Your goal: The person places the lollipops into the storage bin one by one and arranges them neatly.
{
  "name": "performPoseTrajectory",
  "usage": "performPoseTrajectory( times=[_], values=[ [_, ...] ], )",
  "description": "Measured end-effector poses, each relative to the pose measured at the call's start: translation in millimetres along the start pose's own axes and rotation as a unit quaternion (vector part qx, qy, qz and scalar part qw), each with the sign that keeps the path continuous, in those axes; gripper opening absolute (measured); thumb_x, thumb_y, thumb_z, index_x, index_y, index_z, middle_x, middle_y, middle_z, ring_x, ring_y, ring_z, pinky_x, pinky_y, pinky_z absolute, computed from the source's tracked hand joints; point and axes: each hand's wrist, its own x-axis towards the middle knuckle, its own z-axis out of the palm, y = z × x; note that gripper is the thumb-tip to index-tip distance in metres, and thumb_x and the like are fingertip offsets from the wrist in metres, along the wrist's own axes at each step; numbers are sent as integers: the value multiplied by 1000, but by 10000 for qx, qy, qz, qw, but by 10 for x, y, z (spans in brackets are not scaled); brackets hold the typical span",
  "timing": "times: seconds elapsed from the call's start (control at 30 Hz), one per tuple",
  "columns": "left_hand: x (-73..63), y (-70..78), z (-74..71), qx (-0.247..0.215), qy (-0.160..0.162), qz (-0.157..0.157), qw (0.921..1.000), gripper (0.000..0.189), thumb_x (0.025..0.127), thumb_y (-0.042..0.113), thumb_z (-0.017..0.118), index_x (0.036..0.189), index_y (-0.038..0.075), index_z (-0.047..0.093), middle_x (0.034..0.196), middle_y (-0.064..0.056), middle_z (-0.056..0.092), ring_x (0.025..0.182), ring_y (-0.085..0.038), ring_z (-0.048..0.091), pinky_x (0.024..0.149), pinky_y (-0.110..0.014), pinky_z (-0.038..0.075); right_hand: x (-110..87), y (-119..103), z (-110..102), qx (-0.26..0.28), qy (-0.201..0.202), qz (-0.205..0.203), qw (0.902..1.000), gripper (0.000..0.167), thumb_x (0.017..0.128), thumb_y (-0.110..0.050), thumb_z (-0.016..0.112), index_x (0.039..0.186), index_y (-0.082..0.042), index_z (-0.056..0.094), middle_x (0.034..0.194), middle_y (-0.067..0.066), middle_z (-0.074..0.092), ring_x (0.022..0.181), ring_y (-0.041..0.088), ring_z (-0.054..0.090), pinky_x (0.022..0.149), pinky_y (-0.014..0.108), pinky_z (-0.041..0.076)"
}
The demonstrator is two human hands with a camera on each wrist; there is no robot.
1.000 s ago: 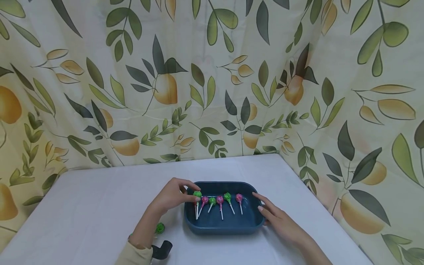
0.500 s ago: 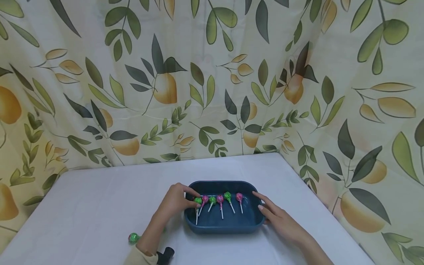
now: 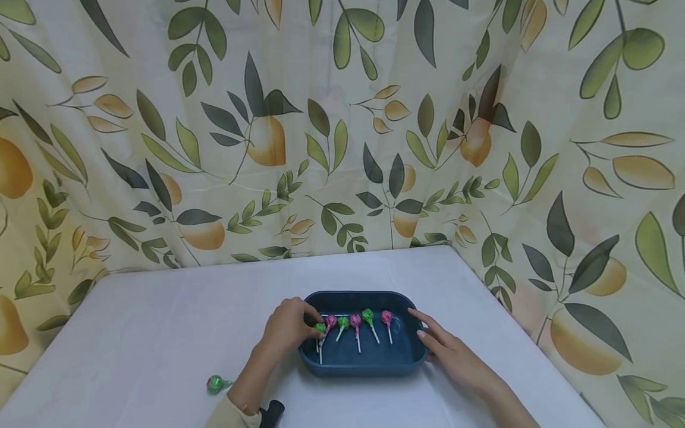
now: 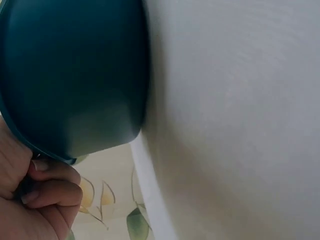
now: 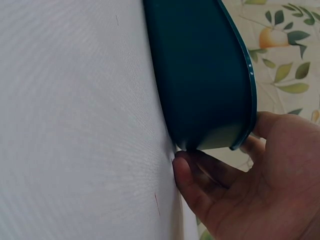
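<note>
My left hand [image 3: 289,324] reaches over the left end of a dark blue tray [image 3: 369,370] and pinches a green-wrapped lollipop [image 3: 319,327] between thumb and fingers. Its white stick points down toward the tray floor. To its right, several pink and green lollipops lie in a row, among them a pink lollipop [image 3: 355,321] and a green lollipop [image 3: 367,317]. At the opposite end, my right hand [image 3: 449,351] rests against the tray's rim and outer wall with its fingers spread. In the left wrist view, the tray wall [image 4: 75,75] hides the lollipops.
Another green lollipop [image 3: 216,384] lies on the white-covered table [image 3: 160,333], left of my forearm. A black device [image 3: 273,412] sits at my left wrist. Behind the table hangs a curtain [image 3: 332,148] printed with leaves and fruit.
My left hand has come down and slightly forward over the tray's left end, lowering the green lollipop. The lollipop on the table left of my forearm has come into view. The right hand stays put.
</note>
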Motion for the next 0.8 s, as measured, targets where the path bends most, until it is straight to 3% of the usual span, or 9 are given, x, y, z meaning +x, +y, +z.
performPoseTrajectory(
  times=[0.27,0.53,0.8],
  values=[
    [8,34,20,95,-36,6,9999,16,74,18,95,85,15,83,81,5,70,84,-18,63,72,-41,57,5,3,-4,21,-11,-40,10000,51,110,-44,47,160,-37,37,162,21,34,140,41,45,105,54,44],
    [-7,44,60,77,9,-183,9998,18,74,18,96,87,17,83,81,5,69,86,-20,63,75,-45,57,8,18,-17,142,-55,-80,9999,50,110,-43,47,160,-38,37,163,21,33,141,39,45,103,47,47],
    [3,41,78,107,-20,-276,9996,20,73,17,96,87,17,83,81,5,70,87,-21,63,75,-46,56,10,14,-2,92,-7,-29,10000,50,110,-43,47,159,-38,38,163,20,34,140,39,45,104,50,46]
  ],
)
